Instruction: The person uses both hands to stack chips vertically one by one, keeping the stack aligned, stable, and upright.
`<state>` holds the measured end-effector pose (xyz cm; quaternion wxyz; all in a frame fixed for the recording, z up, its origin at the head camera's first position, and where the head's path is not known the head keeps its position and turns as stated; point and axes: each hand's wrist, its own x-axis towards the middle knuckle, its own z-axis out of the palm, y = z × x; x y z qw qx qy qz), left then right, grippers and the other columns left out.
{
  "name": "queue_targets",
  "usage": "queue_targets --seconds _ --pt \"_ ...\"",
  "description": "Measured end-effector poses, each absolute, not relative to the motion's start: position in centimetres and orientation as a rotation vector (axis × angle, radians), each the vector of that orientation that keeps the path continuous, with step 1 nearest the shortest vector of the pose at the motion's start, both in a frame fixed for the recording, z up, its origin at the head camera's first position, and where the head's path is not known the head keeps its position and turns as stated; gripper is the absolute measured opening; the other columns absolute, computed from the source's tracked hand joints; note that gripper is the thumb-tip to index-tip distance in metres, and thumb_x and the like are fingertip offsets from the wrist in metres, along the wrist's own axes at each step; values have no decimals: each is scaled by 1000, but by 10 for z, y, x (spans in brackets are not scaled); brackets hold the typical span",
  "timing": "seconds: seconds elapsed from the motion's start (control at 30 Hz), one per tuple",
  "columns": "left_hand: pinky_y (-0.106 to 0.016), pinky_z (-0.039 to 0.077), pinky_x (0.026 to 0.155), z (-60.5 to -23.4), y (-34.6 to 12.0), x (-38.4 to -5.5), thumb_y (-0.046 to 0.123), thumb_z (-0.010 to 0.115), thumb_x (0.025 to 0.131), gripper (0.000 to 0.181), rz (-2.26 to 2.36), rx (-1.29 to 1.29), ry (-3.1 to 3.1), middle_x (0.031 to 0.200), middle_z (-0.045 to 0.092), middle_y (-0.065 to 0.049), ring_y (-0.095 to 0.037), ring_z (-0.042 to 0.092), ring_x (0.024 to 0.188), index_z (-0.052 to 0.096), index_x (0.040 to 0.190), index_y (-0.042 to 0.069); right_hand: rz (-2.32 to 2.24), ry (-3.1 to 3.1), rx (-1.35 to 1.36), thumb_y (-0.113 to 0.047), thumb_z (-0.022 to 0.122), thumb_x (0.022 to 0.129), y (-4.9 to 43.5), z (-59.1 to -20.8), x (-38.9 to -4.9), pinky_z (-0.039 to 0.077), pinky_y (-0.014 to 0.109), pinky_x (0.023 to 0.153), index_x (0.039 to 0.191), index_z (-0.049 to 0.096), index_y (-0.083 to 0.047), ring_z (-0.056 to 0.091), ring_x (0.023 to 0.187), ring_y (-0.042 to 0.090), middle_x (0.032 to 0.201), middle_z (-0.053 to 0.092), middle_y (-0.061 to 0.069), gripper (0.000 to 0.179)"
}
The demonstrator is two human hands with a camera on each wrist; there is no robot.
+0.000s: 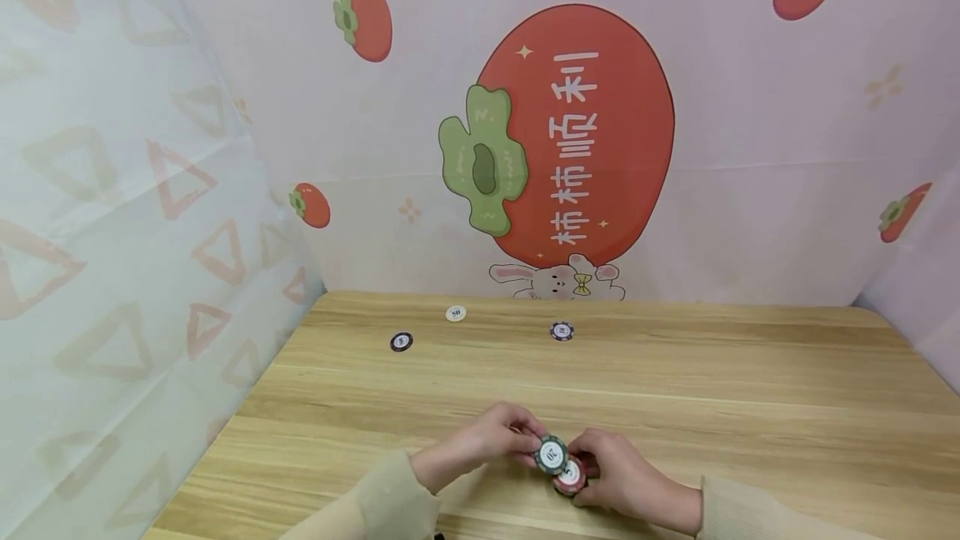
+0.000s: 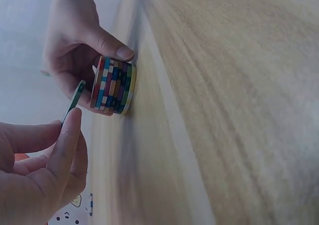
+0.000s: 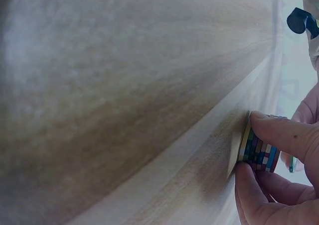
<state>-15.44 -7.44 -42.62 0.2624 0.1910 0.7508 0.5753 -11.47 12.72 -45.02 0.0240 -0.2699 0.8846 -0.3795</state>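
A stack of several coloured poker chips (image 2: 113, 85) stands on the wooden table, with a red chip marked 5 (image 1: 570, 477) on top. My right hand (image 1: 618, 473) holds this stack between thumb and fingers, as the right wrist view also shows with the stacked chips (image 3: 256, 148). A green poker chip marked 20 (image 1: 552, 454) is pinched by its edge in my left hand (image 1: 495, 440). In the left wrist view the green chip (image 2: 74, 100) is tilted, just above and beside the top of the stack.
Three single chips lie flat toward the table's far side: a black chip (image 1: 401, 342), a white chip marked 50 (image 1: 456, 313) and a dark blue chip marked 10 (image 1: 562, 331). A printed cloth backdrop (image 1: 720, 215) rises behind the wooden table (image 1: 750, 382).
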Motion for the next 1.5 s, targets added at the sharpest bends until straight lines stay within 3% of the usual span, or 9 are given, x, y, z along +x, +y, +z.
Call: queue_targets --seconds 0.5,0.7,1.5 --pt "-23 52 57 -434 -65 -149 -8 61 80 9 1547 455 2088 73 61 -5 -7 55 55 62 89 -11 -1219 2680 -818 -9 81 59 127 -450 -113 49 20 66 88 63 -8 55 78 1 87 58 -5 34" --pt "-25 53 58 -436 -61 -149 -7 62 79 6 1494 454 2149 72 62 -7 -9 56 56 63 85 -10 -1262 2630 -817 -5 81 61 128 -451 -113 50 19 67 91 62 -4 58 79 5 89 58 0 35" --pt "-23 52 54 -433 -53 -145 -7 66 76 4 1410 487 2268 67 61 -4 -9 56 55 64 80 -7 -1227 2665 -832 -4 81 59 128 -451 -115 49 20 66 91 62 -4 56 79 5 88 59 0 37"
